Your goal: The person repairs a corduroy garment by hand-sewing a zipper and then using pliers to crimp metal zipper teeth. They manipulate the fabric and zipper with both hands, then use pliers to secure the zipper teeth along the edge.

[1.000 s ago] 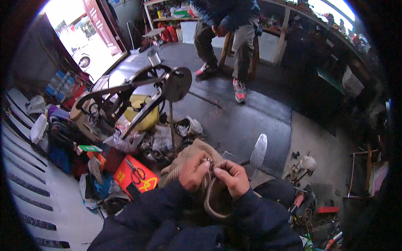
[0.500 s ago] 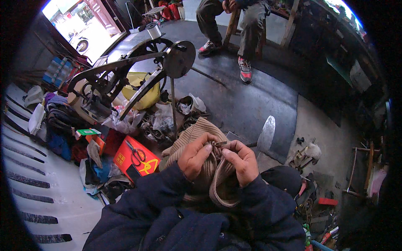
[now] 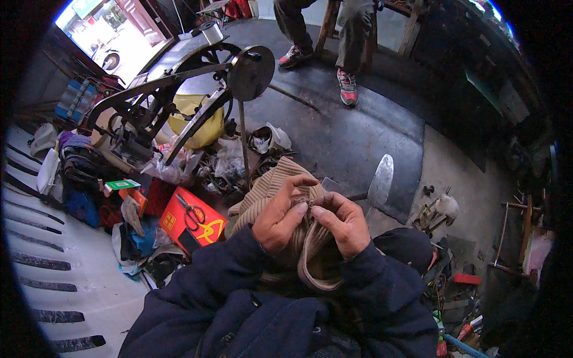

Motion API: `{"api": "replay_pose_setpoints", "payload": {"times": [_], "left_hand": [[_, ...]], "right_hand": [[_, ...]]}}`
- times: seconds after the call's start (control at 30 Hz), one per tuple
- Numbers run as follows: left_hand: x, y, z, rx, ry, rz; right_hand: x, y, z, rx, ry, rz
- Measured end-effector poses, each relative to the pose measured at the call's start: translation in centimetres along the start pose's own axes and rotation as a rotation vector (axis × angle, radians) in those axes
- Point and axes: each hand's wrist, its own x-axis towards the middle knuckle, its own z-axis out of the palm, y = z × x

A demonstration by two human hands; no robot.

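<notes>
A beige ribbed knit garment [image 3: 279, 178] lies gathered in my lap, and a loop of its edge [image 3: 307, 271] hangs below my fingers. My left hand [image 3: 276, 219] is closed on it in a pinch, the thumb pointing toward the other thumb. Just across from it, my right hand [image 3: 345, 224] pinches the same spot between thumb and forefinger. The two thumb tips almost meet at the garment's edge. Whatever small part sits between them is mostly covered by the fingers.
A black hand-cranked sewing machine [image 3: 253, 74] stands front left, above bags and a yellow bucket [image 3: 206, 122]. Scissors [image 3: 191, 213] and a phone [image 3: 189, 241] lie on a red box [image 3: 203, 224]. A metal blade-shaped plate [image 3: 381, 182] rises at right. A seated person's shoes [image 3: 346, 86] are ahead.
The metal piece that showed between my fingertips is now covered. My left forefinger has lifted and arched, and both thumbs have drawn closer together. The view has shifted slightly.
</notes>
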Motion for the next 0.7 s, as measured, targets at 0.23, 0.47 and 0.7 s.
{"api": "replay_pose_setpoints", "payload": {"times": [0.23,0.47,0.7], "left_hand": [[-0.19,0.06,-0.20,0.059,0.032,0.000],[-0.21,-0.45,-0.26,0.034,0.046,-0.006],[-0.23,-0.51,-0.16,0.052,0.081,0.024]], "right_hand": [[-0.03,0.26,0.24,0.032,-0.019,0.030],[-0.14,0.72,0.35,-0.108,0.033,-0.073],[-0.14,0.47,-0.04,-0.139,-0.003,-0.044]]}}
